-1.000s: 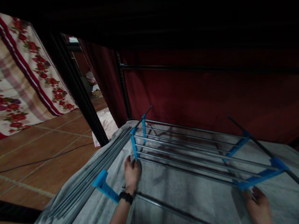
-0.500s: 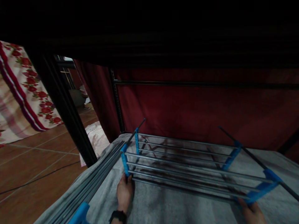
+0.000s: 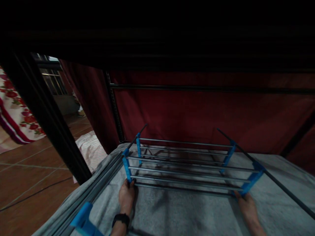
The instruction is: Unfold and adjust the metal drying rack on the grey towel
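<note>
A rack of grey metal tubes (image 3: 189, 170) joined by blue plastic brackets (image 3: 253, 182) rests on a grey blanket (image 3: 172, 216). My left hand (image 3: 126, 195), with a dark band on the wrist, grips the bottom of the near left bracket (image 3: 127, 168). At the near right bracket's lower end, my right hand (image 3: 246, 205) has its fingers closed on it. Long dark rods run through the brackets on both sides. Close to my left forearm lies another blue plastic piece (image 3: 85, 221), partly cut off by the lower edge.
Several loose grey tubes (image 3: 98, 186) lie along the blanket's left side. A black metal post (image 3: 46, 114) stands left, and a dark beam crosses overhead. Dark red cloth (image 3: 197, 114) hangs behind. Beyond the post are a tiled floor (image 3: 31, 177) with a cable and a floral cloth (image 3: 19, 114).
The rack's right side has swung left and away from me, with my right hand still on it. My left hand keeps its hold. The view has shifted slightly right.
</note>
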{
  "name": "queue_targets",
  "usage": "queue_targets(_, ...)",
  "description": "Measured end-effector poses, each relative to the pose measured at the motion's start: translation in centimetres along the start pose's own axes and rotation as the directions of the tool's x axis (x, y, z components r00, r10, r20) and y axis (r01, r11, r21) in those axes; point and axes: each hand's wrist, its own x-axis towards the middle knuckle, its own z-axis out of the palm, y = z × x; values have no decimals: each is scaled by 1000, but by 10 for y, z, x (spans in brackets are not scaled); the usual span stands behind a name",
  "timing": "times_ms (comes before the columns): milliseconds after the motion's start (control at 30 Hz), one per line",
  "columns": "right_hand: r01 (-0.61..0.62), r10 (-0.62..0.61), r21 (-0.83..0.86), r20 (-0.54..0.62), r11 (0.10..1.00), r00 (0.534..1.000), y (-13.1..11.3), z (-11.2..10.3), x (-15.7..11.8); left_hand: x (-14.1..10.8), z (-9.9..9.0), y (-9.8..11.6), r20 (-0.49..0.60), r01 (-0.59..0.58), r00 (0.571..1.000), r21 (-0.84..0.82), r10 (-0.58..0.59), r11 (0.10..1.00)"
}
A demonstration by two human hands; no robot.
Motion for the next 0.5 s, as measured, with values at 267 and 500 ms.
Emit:
queue_targets(267, -26, 27, -12, 29, 1000, 999, 16, 7, 10, 1, 2, -3, 11, -32, 999, 36, 31, 999)
queue_targets(500, -40, 40, 15, -4, 999, 999, -12, 4, -2, 0, -2, 0, 42, -33, 999, 89, 30, 995)
